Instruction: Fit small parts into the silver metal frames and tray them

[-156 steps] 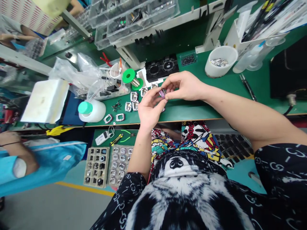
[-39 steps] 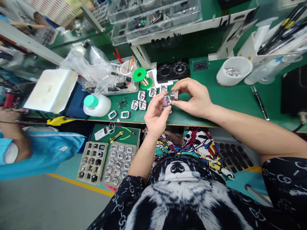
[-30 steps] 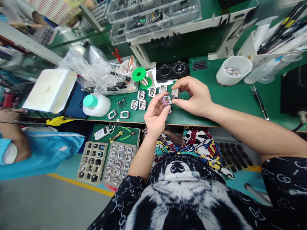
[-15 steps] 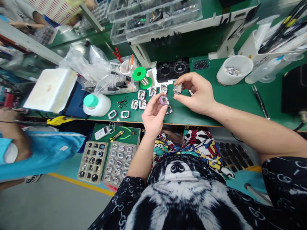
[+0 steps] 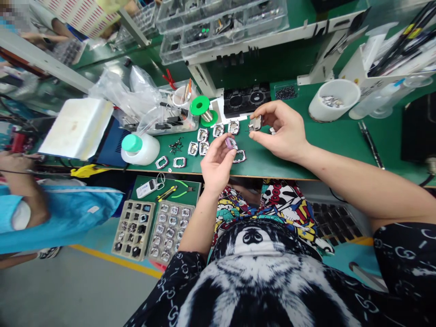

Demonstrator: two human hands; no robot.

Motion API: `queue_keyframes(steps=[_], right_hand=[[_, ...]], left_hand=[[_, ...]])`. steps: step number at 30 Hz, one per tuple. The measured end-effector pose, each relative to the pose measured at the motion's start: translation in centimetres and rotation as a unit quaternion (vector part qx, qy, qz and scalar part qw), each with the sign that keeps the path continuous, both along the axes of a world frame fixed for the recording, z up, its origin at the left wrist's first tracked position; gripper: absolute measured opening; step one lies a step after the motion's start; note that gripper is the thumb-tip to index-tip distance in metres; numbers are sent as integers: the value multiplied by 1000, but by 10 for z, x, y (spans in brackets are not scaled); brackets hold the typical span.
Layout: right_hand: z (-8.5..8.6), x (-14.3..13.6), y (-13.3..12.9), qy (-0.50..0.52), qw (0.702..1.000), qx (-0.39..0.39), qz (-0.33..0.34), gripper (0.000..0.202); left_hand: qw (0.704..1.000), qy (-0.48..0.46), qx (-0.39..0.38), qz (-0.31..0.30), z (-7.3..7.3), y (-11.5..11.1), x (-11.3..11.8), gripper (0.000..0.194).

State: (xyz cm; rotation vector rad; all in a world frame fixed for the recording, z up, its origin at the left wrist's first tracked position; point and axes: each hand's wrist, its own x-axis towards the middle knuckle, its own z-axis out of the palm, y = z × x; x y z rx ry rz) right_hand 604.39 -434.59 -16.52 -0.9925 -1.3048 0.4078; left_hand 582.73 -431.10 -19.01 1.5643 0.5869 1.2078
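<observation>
Between the thumb and fingers of my left hand (image 5: 218,161) is a purple watch-case frame (image 5: 231,143), held tilted above the green bench. My right hand (image 5: 282,129) pinches a small metal-backed watch module (image 5: 255,123) by its edges, a short way to the right of the frame. Another watch-case frame (image 5: 240,156) lies on the bench just under my left fingers. Several silvery watch cases (image 5: 203,135) with parts inside sit left of and behind my left hand. Two open frames (image 5: 179,162) lie near the front edge, close to a pile of small black parts (image 5: 176,145).
Behind my hands are a green solder spool (image 5: 200,106) and a black fixture (image 5: 247,99). A white bottle (image 5: 139,149) stands left, a white cup (image 5: 334,101) right, near tweezers (image 5: 371,144). Part trays (image 5: 149,231) sit below at left. A co-worker's arm (image 5: 20,181) shows far left.
The purple frame in my left hand has turned, showing more of its side. My right hand has tilted the module slightly and shifted a little to the right. The view has moved slightly.
</observation>
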Motion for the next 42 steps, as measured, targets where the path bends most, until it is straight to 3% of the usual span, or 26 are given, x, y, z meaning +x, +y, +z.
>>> queue_keyframes(steps=[13, 22, 33, 42], right_hand=[[4, 2, 1, 33, 999, -13, -8, 48], [3, 3, 2, 23, 999, -25, -21, 52], [2, 6, 4, 30, 999, -22, -32, 58], [0, 6, 6, 34, 999, -9, -39, 59]], left_hand=[[1000, 17, -14, 17, 6, 3, -8, 43], [998, 50, 4, 42, -7, 9, -16, 47], [979, 123, 134, 96, -10, 17, -29, 44], [957, 186, 182, 129, -8, 17, -34, 46]])
